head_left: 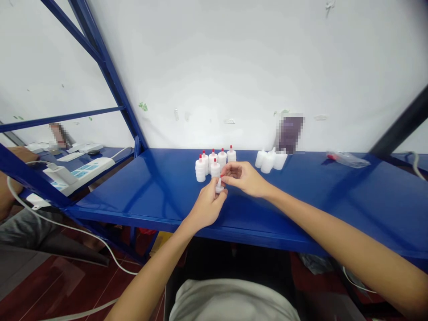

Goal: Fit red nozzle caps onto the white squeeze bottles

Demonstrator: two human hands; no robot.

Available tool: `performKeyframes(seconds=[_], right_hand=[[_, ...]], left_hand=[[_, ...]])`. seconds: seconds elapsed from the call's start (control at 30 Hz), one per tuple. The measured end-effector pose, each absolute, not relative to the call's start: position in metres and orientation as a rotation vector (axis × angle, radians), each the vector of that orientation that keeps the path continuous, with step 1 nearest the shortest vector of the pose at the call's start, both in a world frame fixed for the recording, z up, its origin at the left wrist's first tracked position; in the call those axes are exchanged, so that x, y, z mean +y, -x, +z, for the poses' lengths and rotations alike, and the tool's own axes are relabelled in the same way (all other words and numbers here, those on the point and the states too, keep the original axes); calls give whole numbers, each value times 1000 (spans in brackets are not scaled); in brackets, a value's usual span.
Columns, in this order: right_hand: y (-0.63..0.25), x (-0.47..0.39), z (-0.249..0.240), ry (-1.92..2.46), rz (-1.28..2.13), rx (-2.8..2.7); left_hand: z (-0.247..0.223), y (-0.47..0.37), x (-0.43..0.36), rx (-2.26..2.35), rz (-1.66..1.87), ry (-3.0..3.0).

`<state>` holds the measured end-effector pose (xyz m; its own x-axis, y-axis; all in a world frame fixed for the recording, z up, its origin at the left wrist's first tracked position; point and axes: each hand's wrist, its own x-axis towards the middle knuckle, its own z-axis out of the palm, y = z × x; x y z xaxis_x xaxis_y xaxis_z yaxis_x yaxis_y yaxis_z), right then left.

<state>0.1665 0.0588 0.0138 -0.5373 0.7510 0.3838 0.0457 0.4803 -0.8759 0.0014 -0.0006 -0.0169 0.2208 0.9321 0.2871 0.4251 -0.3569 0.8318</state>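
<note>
My left hand (pixel 209 203) is closed around a small white squeeze bottle (pixel 219 187) with a pointed nozzle, held just above the blue table. At the nozzle's tip, my right hand (pixel 245 178) pinches a tiny red cap (pixel 221 176) between thumb and fingers. Whether the cap is seated on the tip is too small to tell. Just behind my hands stands a group of several white bottles with red caps (pixel 213 161). Farther right, several white bottles without red caps (pixel 266 161) stand together near the wall.
The blue table (pixel 154 191) runs along a white wall. A clear plastic bag (pixel 349 159) with something red inside lies at the right. On the left, beyond a blue metal post (pixel 110 76), are a power strip (pixel 90 171), a white cable and another person's arm (pixel 10 187).
</note>
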Motion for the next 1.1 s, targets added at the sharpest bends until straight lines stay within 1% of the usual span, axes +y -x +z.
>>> performKeyframes(seconds=[0.13,0.23,0.3,0.43,0.53,0.7,0.77,0.87,1.1], right_hand=[[-162,59,11,669,1225,-1856],[-161,60,8,653,1219,-1895],[-164,60,8,670,1056,-2011],[-175,56,15,609,517,-2361],[-180,51,21,593,233,-2551],[-173,51,19,669,-202,-2605],[-169,53,16,650,-295,-2596],[-169,56,13,582,-269,-2587],[-172,55,9,599,-13,-2536]], left_hand=[[-16,-1,-1,1245,1016,-1942],[-15,-1,-2,1253,1014,-1965],[-15,0,-3,1254,1015,-1961],[-16,0,-3,1241,1028,-1907],[-16,1,-3,1237,1067,-1852],[-16,-1,-3,1234,1018,-1847],[-15,-1,-3,1221,1005,-1859],[-14,-2,-3,1207,1012,-1873],[-13,-3,-4,1195,1064,-1889]])
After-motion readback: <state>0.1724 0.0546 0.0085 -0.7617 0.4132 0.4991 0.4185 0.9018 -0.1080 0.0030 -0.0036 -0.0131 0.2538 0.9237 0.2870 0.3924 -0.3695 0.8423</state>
